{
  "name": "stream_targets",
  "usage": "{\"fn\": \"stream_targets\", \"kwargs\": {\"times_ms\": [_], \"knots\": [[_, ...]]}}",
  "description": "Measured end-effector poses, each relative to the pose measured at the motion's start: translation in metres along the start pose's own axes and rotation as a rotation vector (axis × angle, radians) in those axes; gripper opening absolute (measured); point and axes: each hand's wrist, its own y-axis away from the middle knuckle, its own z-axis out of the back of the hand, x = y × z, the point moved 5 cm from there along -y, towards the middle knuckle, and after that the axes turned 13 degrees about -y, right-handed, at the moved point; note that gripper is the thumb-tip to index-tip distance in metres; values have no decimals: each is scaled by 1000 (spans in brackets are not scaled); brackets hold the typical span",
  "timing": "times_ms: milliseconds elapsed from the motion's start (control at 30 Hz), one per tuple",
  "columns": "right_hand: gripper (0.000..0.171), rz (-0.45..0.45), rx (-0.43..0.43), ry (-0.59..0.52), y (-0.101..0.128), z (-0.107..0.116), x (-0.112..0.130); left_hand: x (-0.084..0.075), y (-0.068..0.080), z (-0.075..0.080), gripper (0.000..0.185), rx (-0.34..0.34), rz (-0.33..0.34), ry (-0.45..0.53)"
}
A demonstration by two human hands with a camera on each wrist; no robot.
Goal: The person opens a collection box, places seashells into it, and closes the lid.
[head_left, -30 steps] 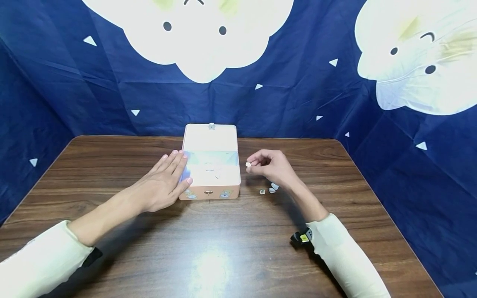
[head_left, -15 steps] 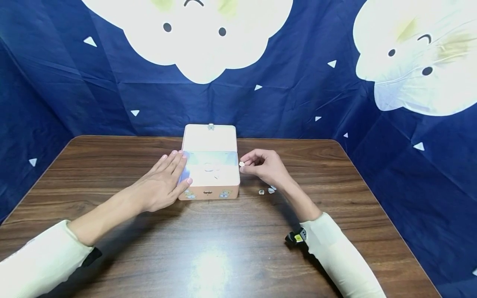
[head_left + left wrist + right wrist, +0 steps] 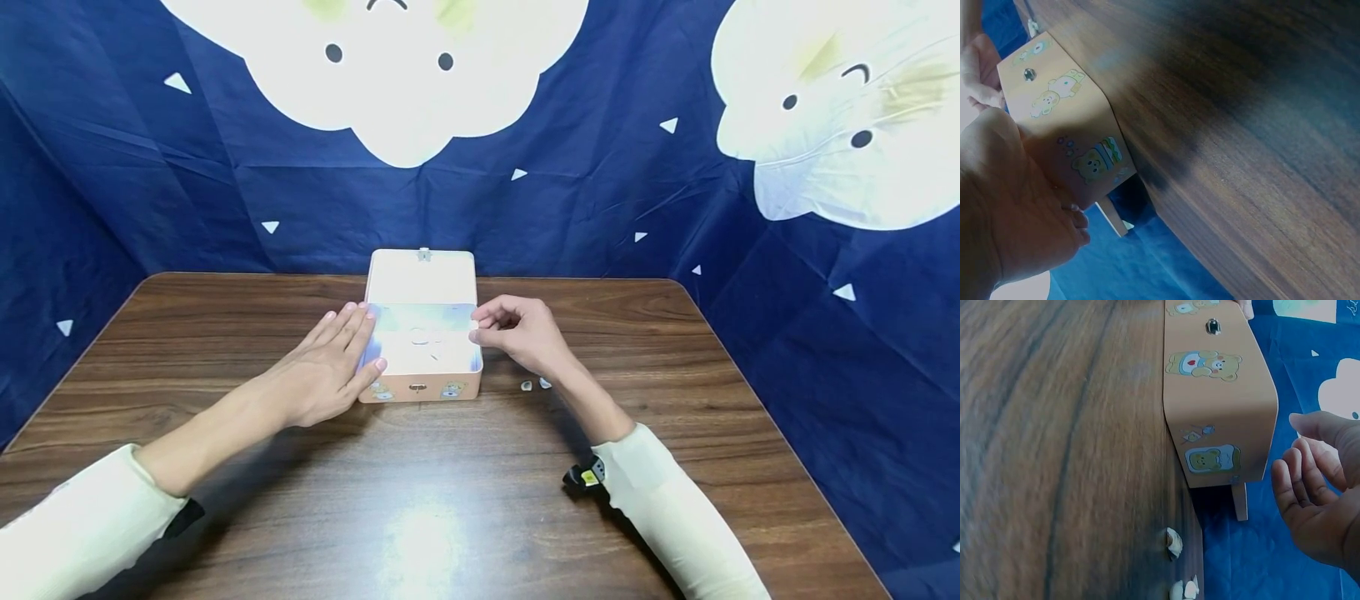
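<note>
Open pink box (image 3: 422,350) at the table's (image 3: 450,500) middle, lid tipped back. Left hand (image 3: 330,367) laid flat on the box's left edge, fingers straight and together. Right hand (image 3: 517,332) at the right rim, fingers curled toward the thumb as in a pinch (whether a shell sits between the tips, cannot tell; nothing white shows there). Probably midway: faint shapes already inside, hard to make out; shells (image 3: 535,384) left on the table by the right wrist, count unclear, one partly hidden behind the arm.
</note>
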Motion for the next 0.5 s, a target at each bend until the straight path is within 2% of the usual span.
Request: {"fn": "stream_targets", "kwargs": {"times_ms": [500], "knots": [[19, 29, 10, -14, -4, -12, 1, 0, 0, 0, 83, 12, 0, 3]]}}
